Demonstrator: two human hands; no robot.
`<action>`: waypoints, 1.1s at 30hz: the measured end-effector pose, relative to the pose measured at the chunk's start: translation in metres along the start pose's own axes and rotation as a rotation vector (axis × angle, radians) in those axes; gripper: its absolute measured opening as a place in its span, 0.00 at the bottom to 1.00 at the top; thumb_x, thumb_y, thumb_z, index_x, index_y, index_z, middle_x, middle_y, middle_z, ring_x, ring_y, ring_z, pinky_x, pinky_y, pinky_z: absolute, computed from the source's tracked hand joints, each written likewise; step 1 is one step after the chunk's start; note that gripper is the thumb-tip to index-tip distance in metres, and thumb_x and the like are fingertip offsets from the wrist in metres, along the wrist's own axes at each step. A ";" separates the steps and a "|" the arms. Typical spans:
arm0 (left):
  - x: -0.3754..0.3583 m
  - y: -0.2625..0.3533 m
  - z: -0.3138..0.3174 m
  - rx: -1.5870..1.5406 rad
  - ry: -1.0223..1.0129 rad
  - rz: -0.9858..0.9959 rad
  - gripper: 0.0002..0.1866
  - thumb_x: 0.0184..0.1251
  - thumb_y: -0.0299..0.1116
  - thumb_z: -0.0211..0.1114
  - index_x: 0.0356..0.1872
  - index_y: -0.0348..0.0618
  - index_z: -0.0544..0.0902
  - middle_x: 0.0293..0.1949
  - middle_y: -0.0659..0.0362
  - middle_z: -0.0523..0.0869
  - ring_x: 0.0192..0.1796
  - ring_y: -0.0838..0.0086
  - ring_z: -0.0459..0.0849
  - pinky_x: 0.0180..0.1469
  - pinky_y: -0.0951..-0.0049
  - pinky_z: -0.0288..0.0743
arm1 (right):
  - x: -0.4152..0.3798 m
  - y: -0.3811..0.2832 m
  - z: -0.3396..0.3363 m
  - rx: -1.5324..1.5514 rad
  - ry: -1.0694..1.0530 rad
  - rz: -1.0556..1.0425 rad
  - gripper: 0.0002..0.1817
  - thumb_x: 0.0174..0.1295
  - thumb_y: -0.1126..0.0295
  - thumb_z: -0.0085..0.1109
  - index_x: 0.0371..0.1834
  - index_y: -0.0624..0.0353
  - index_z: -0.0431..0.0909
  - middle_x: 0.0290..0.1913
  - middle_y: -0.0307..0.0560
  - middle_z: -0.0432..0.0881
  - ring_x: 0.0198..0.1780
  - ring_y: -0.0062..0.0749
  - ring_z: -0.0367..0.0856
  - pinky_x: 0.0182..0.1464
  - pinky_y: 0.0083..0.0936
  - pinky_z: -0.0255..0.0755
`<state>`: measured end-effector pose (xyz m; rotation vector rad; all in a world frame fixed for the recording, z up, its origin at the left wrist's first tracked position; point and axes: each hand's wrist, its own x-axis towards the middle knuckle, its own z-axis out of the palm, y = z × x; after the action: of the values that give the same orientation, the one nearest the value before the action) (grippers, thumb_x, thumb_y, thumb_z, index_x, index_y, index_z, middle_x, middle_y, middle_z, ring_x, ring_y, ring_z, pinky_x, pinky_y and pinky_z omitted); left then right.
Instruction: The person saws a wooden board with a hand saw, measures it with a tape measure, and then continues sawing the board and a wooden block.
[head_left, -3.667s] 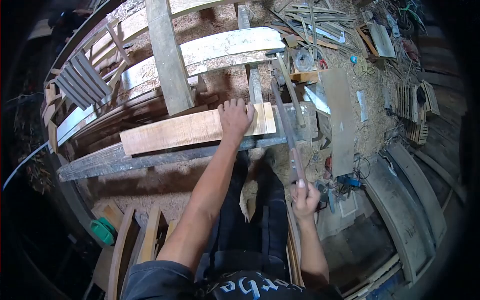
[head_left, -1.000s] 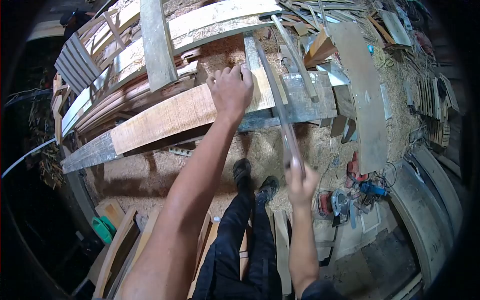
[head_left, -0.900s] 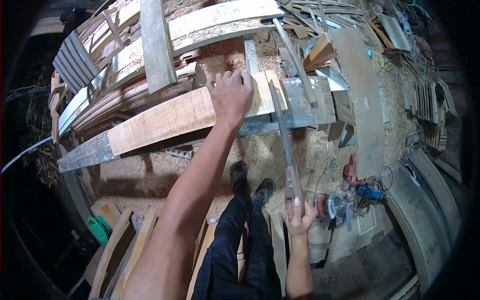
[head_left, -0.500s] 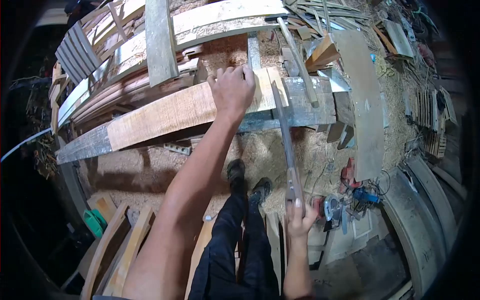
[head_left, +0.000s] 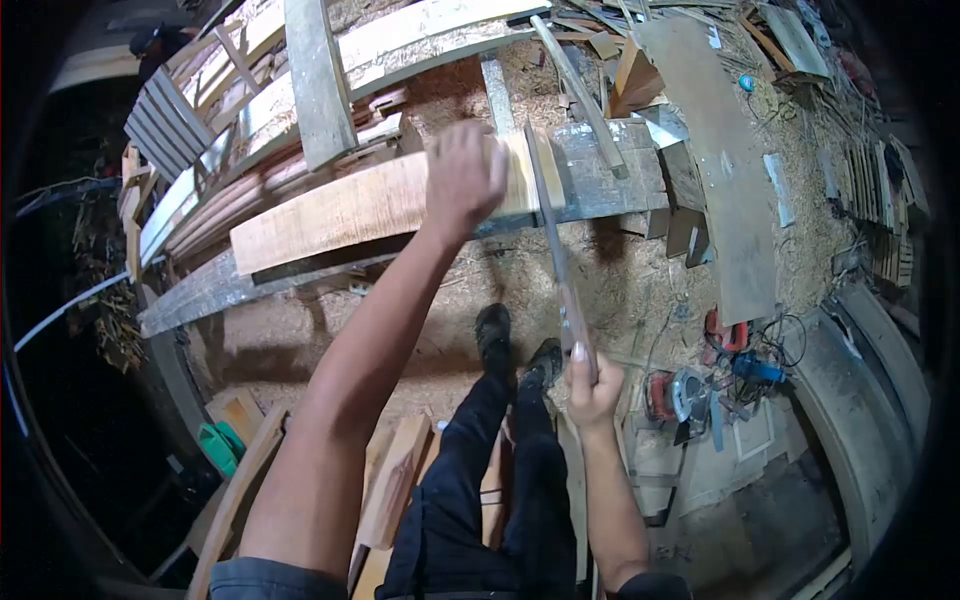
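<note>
A light, sawn wooden plank (head_left: 330, 215) lies slanted across a grey, weathered beam (head_left: 610, 165). My left hand (head_left: 466, 180) is over the plank's right part, at its far edge; its fingers are smeared by motion, and I cannot tell whether they grip the wood. My right hand (head_left: 594, 388) is closed round the handle of a hand saw (head_left: 556, 245). The narrow blade shows nearly edge-on. It runs away from me and crosses the plank near its right end, to the right of my left hand.
Red and blue power tools (head_left: 680, 395) with cords lie on the sawdust-covered floor at the right. A wide board (head_left: 715, 170) slants beyond the beam's right end. Stacked boards (head_left: 430, 45) fill the back. Near my legs are wooden pieces (head_left: 395, 480). A person (head_left: 160, 45) is at the far left.
My left hand has shifted slightly on the plank and is now blurred. The saw and my right hand have moved a little forward, with the blade still across the plank. The view has turned slightly.
</note>
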<state>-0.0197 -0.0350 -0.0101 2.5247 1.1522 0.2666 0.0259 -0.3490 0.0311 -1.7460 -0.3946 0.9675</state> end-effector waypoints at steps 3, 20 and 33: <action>-0.035 0.007 -0.006 0.146 0.048 0.259 0.26 0.74 0.47 0.50 0.62 0.37 0.73 0.65 0.43 0.73 0.74 0.54 0.64 0.78 0.49 0.44 | -0.042 0.031 0.001 0.098 -0.052 0.048 0.24 0.71 0.58 0.57 0.17 0.61 0.72 0.15 0.35 0.70 0.20 0.17 0.68 0.23 0.24 0.60; 0.005 0.039 0.004 0.171 0.067 -0.515 0.24 0.75 0.53 0.51 0.52 0.43 0.83 0.53 0.51 0.81 0.67 0.58 0.71 0.78 0.40 0.38 | -0.011 -0.021 0.030 -0.015 0.054 0.206 0.25 0.74 0.59 0.56 0.19 0.64 0.69 0.18 0.34 0.63 0.24 0.17 0.63 0.25 0.28 0.59; 0.006 0.037 0.005 0.132 0.139 -0.507 0.17 0.72 0.47 0.56 0.45 0.45 0.83 0.49 0.53 0.80 0.62 0.60 0.73 0.77 0.41 0.41 | -0.033 0.019 0.022 -0.119 0.029 0.194 0.26 0.71 0.58 0.54 0.18 0.66 0.69 0.17 0.49 0.67 0.19 0.29 0.67 0.24 0.35 0.60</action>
<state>0.0115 -0.0546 0.0000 2.2441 1.8647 0.2399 -0.0147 -0.3644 0.0246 -1.9309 -0.2727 1.0728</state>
